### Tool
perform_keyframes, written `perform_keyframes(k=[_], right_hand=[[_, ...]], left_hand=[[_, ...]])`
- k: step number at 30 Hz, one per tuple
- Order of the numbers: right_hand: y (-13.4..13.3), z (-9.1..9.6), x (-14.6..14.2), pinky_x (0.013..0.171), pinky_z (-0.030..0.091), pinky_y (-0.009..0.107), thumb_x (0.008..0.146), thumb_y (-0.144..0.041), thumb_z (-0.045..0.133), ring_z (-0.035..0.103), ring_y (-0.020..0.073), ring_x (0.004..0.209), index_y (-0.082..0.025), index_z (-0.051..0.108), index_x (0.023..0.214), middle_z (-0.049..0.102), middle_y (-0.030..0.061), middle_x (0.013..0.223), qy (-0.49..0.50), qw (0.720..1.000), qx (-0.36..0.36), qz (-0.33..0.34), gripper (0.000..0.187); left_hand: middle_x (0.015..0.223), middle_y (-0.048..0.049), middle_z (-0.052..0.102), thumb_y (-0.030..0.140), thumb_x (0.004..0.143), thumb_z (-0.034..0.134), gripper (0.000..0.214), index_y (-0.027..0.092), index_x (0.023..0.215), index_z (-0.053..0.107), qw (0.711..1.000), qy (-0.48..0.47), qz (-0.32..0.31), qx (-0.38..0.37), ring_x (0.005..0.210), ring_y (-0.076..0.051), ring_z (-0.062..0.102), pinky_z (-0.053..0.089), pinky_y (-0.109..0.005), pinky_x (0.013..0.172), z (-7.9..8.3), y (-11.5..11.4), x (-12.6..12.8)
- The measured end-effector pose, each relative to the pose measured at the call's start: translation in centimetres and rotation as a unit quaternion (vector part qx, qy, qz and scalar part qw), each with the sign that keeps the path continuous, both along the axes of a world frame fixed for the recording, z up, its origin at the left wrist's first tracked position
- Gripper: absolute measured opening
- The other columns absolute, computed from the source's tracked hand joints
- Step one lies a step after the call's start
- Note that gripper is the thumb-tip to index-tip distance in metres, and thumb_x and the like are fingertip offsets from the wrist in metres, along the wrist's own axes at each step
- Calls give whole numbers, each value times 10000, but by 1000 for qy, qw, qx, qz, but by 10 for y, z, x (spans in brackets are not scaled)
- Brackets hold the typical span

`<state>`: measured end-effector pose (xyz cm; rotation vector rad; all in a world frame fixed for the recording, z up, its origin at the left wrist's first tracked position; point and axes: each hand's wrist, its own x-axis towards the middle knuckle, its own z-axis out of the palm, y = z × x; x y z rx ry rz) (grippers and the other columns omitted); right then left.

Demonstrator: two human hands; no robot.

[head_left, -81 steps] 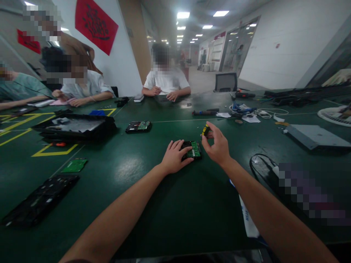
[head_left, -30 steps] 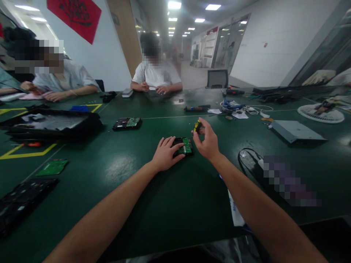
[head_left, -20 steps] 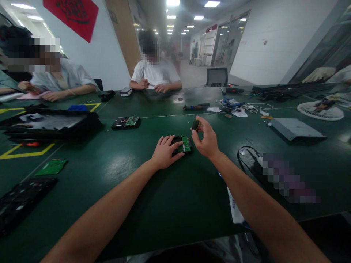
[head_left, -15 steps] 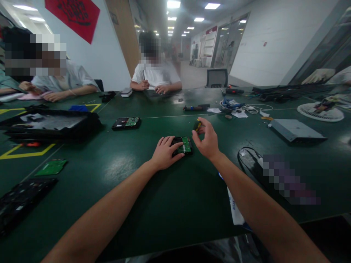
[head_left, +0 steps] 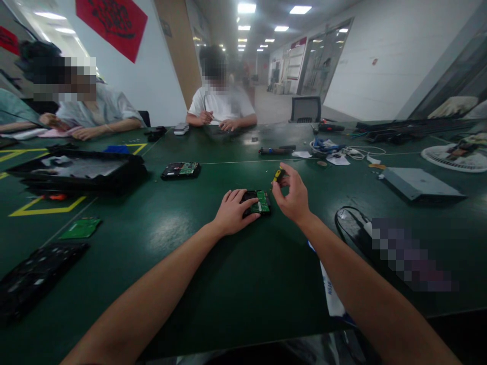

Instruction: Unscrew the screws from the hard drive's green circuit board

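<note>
A hard drive (head_left: 262, 202) with a green circuit board facing up lies flat on the green table. My left hand (head_left: 233, 210) is laid over its left side, fingers across the top and thumb along the near edge, gripping it. Part of the drive is hidden beneath that hand. Just right of the drive and slightly raised, my right hand (head_left: 292, 195) pinches a short yellow-and-black screwdriver (head_left: 279, 176) between thumb and fingers. The screwdriver is tilted, and its tip is too small to make out clearly.
Another hard drive (head_left: 180, 170) lies farther left, near a black tray (head_left: 76, 172). A green circuit board (head_left: 81, 228) and a black frame (head_left: 38, 279) are at left. At right sit a grey metal box (head_left: 422, 183) and cables (head_left: 329, 146). A person (head_left: 224, 106) sits opposite.
The whole view has shifted slightly, so things appear farther right. In my right hand the screwdriver has turned a little, showing more yellow. My left hand stays on the hard drive.
</note>
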<state>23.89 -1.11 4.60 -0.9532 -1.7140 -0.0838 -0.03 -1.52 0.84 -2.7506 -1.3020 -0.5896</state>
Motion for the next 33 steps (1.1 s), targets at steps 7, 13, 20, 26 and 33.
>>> perform_keyframes(k=[7, 13, 20, 26, 33], right_hand=[[0, 0, -1, 848, 658, 450, 973, -270, 631, 716, 231, 930, -281, 451, 1502, 632, 118, 1294, 1, 1000, -3, 10, 558], [1, -1, -1, 796, 664, 456, 962, -282, 654, 699, 243, 919, -278, 454, 1499, 616, 132, 1318, 7, 1000, 6, -3, 573], [0, -2, -3, 880, 657, 496, 985, -284, 603, 718, 254, 951, -285, 416, 1538, 636, 131, 1328, 2, 1000, -23, 3, 584], [1, -3, -2, 770, 665, 450, 957, -327, 675, 698, 244, 919, -300, 455, 1503, 614, 120, 1303, 3, 1000, -10, -14, 590], [1, -3, -4, 871, 658, 475, 984, -267, 595, 719, 248, 966, -277, 404, 1548, 595, 145, 1415, 1, 1000, -12, 6, 595]], left_hand=[[1573, -107, 481, 637, 993, 591, 561, 342, 1468, 625, 1000, -7, -2, 2, 1467, -373, 426, 295, -638, 1241, -2, 1, 0], [1588, -112, 468, 629, 997, 587, 562, 338, 1477, 618, 1000, -5, -2, 1, 1476, -373, 422, 290, -636, 1245, -2, 1, 0], [1596, -107, 483, 618, 995, 595, 557, 333, 1473, 621, 1000, -15, -2, -6, 1494, -375, 407, 268, -637, 1258, -1, -1, 1], [1605, -106, 482, 615, 988, 608, 561, 339, 1475, 619, 1000, -16, 5, -6, 1496, -375, 411, 272, -637, 1257, -1, -1, 2], [1616, -117, 464, 639, 994, 580, 576, 334, 1481, 614, 1000, -3, 9, -3, 1504, -371, 406, 271, -627, 1260, -2, -1, 1]])
